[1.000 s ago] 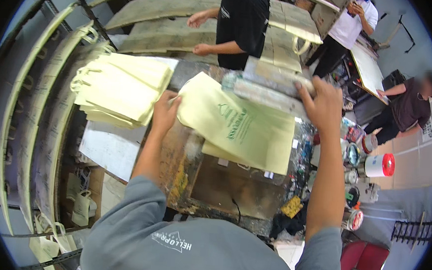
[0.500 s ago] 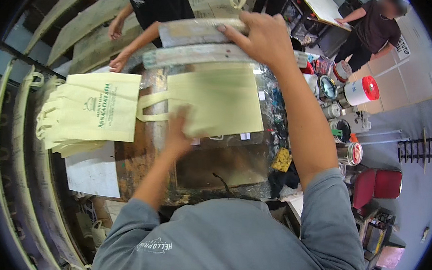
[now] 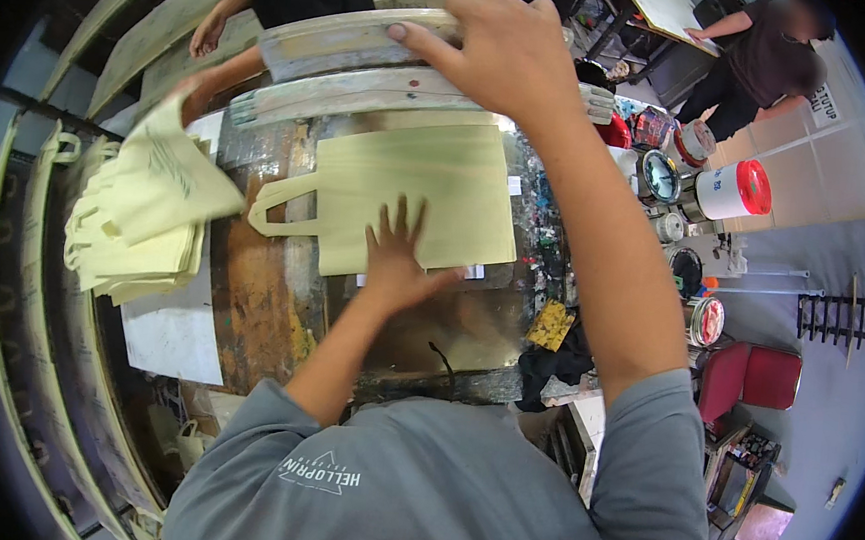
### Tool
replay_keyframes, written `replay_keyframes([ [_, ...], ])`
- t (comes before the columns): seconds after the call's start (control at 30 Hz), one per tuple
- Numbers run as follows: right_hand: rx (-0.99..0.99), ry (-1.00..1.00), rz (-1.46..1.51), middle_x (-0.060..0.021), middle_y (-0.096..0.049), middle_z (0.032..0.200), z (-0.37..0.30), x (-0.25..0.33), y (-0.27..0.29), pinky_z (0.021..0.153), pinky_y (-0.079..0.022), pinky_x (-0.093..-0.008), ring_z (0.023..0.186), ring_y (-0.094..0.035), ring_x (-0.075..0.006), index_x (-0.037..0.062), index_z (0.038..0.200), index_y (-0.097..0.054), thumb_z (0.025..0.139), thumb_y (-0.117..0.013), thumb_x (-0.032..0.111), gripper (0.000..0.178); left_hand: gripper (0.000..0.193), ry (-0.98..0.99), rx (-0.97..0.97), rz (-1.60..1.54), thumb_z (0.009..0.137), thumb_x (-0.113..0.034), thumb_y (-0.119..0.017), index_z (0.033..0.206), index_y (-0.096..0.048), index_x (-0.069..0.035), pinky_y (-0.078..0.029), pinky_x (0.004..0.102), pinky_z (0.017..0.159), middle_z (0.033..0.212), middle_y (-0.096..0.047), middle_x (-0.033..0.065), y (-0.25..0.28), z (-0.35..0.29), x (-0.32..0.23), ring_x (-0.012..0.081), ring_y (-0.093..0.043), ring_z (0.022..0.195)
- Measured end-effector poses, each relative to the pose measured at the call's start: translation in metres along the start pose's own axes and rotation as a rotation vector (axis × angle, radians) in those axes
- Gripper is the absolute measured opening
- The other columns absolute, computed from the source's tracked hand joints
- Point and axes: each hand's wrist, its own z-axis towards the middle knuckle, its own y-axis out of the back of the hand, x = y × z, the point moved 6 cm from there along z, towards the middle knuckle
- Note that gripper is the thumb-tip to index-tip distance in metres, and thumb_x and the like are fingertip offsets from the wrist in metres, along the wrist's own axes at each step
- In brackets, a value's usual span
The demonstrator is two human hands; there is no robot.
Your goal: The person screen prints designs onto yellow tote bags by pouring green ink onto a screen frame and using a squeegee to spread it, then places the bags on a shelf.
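A blank pale-yellow tote bag (image 3: 429, 169) lies flat on the work table, its handle loop pointing left. My left hand (image 3: 398, 263) rests on the bag's near edge with fingers spread. At the far side, my right hand (image 3: 512, 60) is closed over the upper edge of a raised screen printing frame (image 3: 355, 92), seen nearly edge-on, with the thumb on its near side. On the left, a co-worker's hand (image 3: 199, 88) holds up one printed tote bag (image 3: 173, 177) over a stack of similar bags (image 3: 142, 260).
White paper (image 3: 172, 337) lies under the stack. Paint cans and a red-lidded white tub (image 3: 734, 189) line the right edge. A yellow sponge (image 3: 550, 325) and dark cloth (image 3: 556, 369) lie near my right arm. Racks (image 3: 45, 293) stand left; another person (image 3: 758, 62) stands far right.
My left hand has come to rest on the blank bag, which lies flatter. The co-worker has lifted a printed bag from the stack. My right hand still grips the frame.
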Motion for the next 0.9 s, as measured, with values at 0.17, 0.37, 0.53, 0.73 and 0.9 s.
replay_keyframes([
  [0.17, 0.024, 0.053, 0.002, -0.0132, -0.070, 0.083, -0.050, 0.013, -0.008, 0.078, -0.044, -0.0486, 0.085, -0.068, -0.0353, 0.0075, 0.092, -0.069, 0.095, -0.064, 0.067, 0.059, 0.124, -0.072, -0.178, -1.887, 0.092, -0.088, -0.049, 0.168, -0.014, 0.002, -0.030, 0.0542, 0.129, 0.168, -0.030, 0.0315, 0.168, -0.026, 0.044, 0.0436, -0.031, 0.158],
  [0.37, 0.542, 0.058, 0.039, -0.0101, -0.065, 0.110, -0.173, 0.030, -0.062, 0.087, -0.044, -0.0499, 0.110, -0.063, -0.0331, 0.0121, 0.123, -0.057, 0.076, -0.090, 0.030, 0.060, 0.128, 0.457, -0.090, -1.988, 0.090, -0.095, -0.037, 0.163, -0.020, 0.009, -0.045, 0.0520, 0.120, 0.155, -0.044, 0.0335, 0.066, -0.099, 0.084, 0.0427, -0.054, 0.140],
  [0.53, 0.623, -0.128, 0.050, -0.0097, -0.066, 0.116, -0.219, 0.028, -0.095, 0.090, -0.048, -0.0543, 0.115, -0.063, -0.0330, 0.0149, 0.125, -0.058, 0.077, -0.090, 0.027, 0.059, 0.129, 0.573, 0.058, -1.994, 0.089, -0.097, -0.035, 0.168, -0.016, 0.002, -0.044, 0.0503, 0.121, 0.161, -0.038, 0.0345, -0.020, -0.113, 0.129, 0.0459, -0.048, 0.147],
  [0.73, 0.735, -0.040, 0.009, -0.0082, -0.066, 0.115, -0.235, 0.046, -0.091, 0.088, -0.047, -0.0543, 0.111, -0.065, -0.0319, 0.0155, 0.124, -0.058, 0.077, -0.091, 0.030, 0.059, 0.131, 0.634, 0.054, -1.835, 0.085, -0.102, -0.028, 0.162, -0.033, 0.004, -0.051, 0.0470, 0.113, 0.145, -0.057, 0.0284, -0.038, -0.113, 0.135, 0.0377, -0.061, 0.132],
  [0.9, 0.541, -0.031, -0.007, -0.0066, -0.064, 0.106, -0.271, 0.070, -0.094, 0.084, -0.040, -0.0490, 0.101, -0.063, -0.0280, 0.0179, 0.117, -0.063, 0.076, -0.086, 0.020, 0.047, 0.126, 0.649, 0.025, -1.745, 0.088, -0.100, -0.028, 0.164, -0.029, 0.000, -0.055, 0.0457, 0.107, 0.146, -0.056, 0.0283, -0.032, -0.108, 0.123, 0.0370, -0.065, 0.126],
])
